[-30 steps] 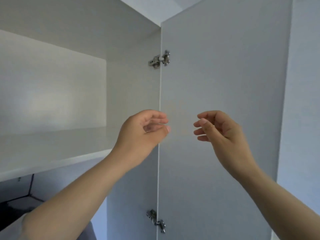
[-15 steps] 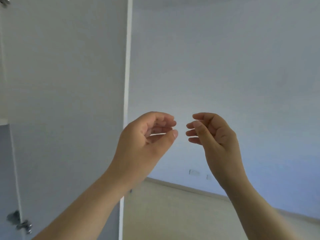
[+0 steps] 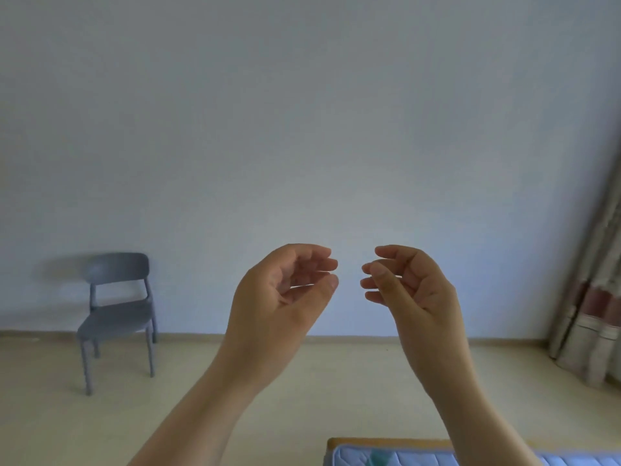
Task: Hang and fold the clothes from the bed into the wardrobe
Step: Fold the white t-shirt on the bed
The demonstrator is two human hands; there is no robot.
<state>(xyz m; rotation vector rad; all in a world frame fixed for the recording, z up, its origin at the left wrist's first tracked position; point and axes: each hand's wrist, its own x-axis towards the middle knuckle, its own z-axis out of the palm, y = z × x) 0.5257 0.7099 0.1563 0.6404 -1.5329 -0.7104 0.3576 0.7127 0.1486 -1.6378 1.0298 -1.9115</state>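
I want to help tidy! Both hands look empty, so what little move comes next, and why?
Probably lower both toward the bed at the bottom edge. The left hand and right hand are loosely curled, holding nothing, and something teal, maybe clothing, lies on the bed.

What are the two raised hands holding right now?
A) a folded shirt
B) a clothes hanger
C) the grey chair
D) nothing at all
D: the left hand and the right hand are loosely curled in front of the wall, and nothing lies in either of them.
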